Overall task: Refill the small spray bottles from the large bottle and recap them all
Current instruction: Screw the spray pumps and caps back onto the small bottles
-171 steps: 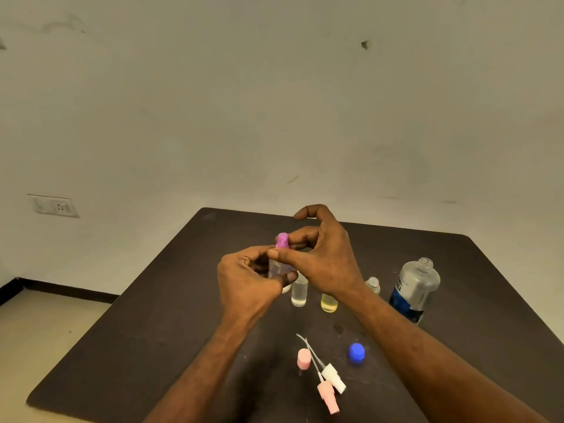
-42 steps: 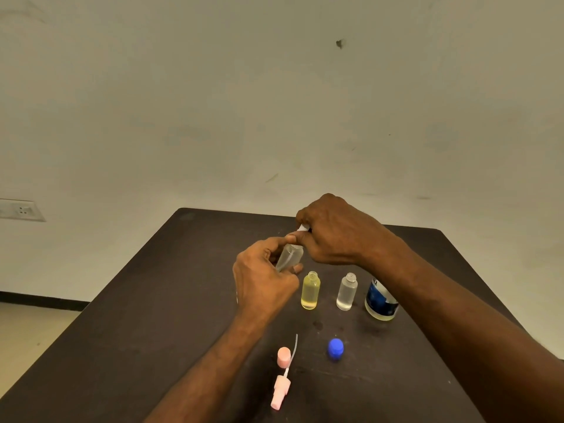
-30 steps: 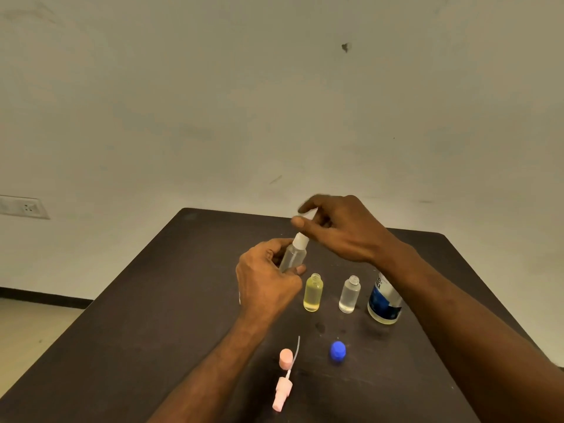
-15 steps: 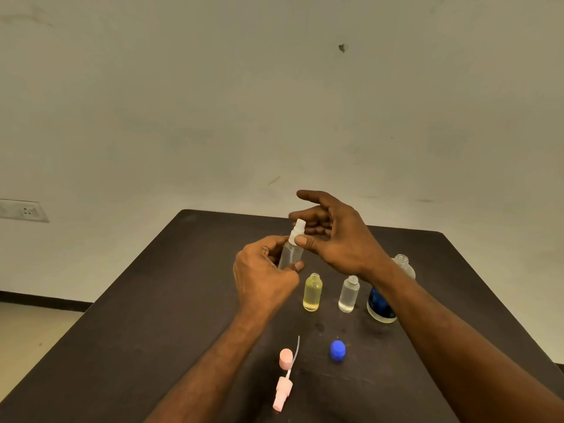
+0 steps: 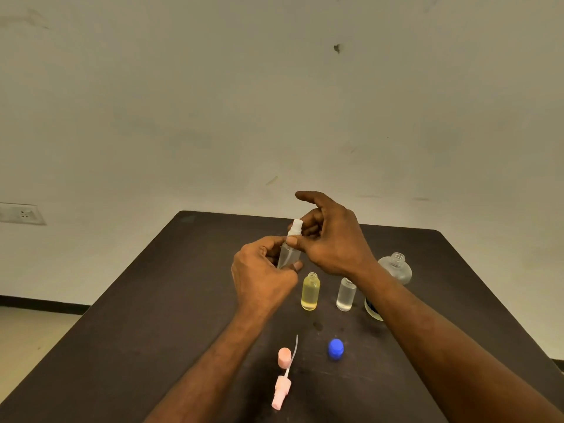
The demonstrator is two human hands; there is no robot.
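Observation:
My left hand grips a small clear spray bottle above the dark table. A white spray head sits on its neck, and my right hand pinches that head at its collar with thumb and fingers, the index finger raised. Two small bottles stand uncapped on the table: a yellow one and a clear one. The large bottle, uncapped, stands behind my right forearm. Nearer me lie a pink spray head with its tube, a pink cap and a blue cap.
A plain wall rises behind the table, with a wall socket at the left. The floor shows past the table's left edge. A small wet spot marks the table below the yellow bottle.
The pink-topped bottle from before is out of view. My right hand put a white spray head onto the clear bottle held in my left hand and now turns it at the collar.

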